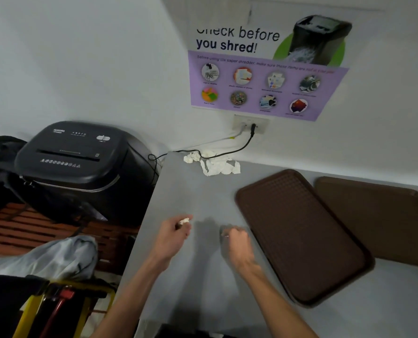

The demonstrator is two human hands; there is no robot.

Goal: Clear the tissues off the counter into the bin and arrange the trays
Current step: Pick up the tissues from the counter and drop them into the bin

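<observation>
My left hand point(172, 234) hovers over the grey counter point(193, 196) near its left edge, fingers closed on a small crumpled tissue point(184, 221). My right hand point(236, 241) is curled shut just left of the nearer brown tray point(298, 235); a tiny white speck shows at its fingers, but I cannot tell if it holds anything. A second brown tray point(383, 215) lies to the right, partly under the first. Crumpled white tissues point(215, 164) lie at the counter's back left corner, under a black cable point(227, 152).
A black paper shredder point(73, 164) stands left of the counter on a slatted wooden bench point(20, 228). Below it are a grey cloth point(49, 257) and a yellow-framed cart point(32, 311). A wall outlet point(250, 124) and a shredder poster point(264, 76) are on the wall.
</observation>
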